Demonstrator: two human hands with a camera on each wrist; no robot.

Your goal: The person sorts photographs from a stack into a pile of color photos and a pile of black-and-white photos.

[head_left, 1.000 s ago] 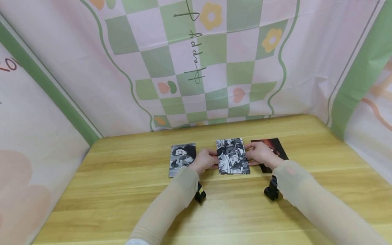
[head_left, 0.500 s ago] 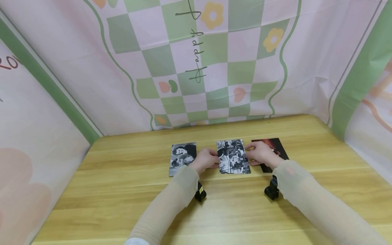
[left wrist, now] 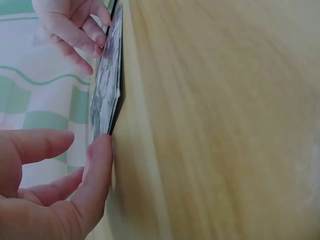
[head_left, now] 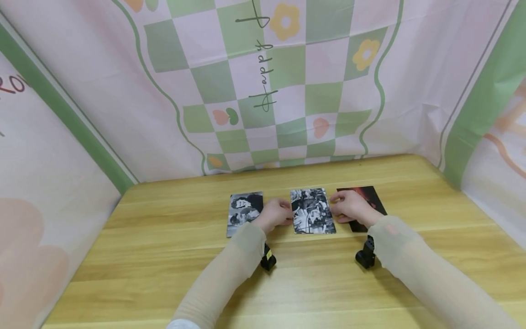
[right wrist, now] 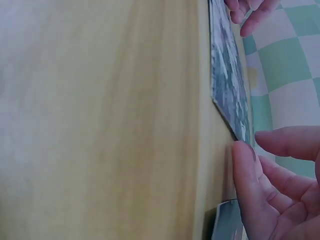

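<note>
The middle photo [head_left: 312, 211] is lying flat on the wooden table [head_left: 164, 256], directly between the two hands, with its long axis running from near to far. The left hand [head_left: 276, 214] is sitting at the photo's left long edge and the right hand [head_left: 349, 208] at its right long edge, so both are equally near, one on each side. In the left wrist view, the left thumb tip [left wrist: 102, 150] is touching the near corner of the photo [left wrist: 107, 85], the other fingers loosely bent and holding nothing. In the right wrist view, the right thumb [right wrist: 245, 170] is resting just at the photo's edge [right wrist: 230, 85]; whether it is pressing or only grazing cannot be told. The hands are staying apart, relaxed, flanking the card rather than clamping it.

A black-and-white photo [head_left: 244, 212] is lying to the left, partly behind the left hand, and a dark reddish photo [head_left: 367, 196] is lying to the right, partly under the right hand.
</note>
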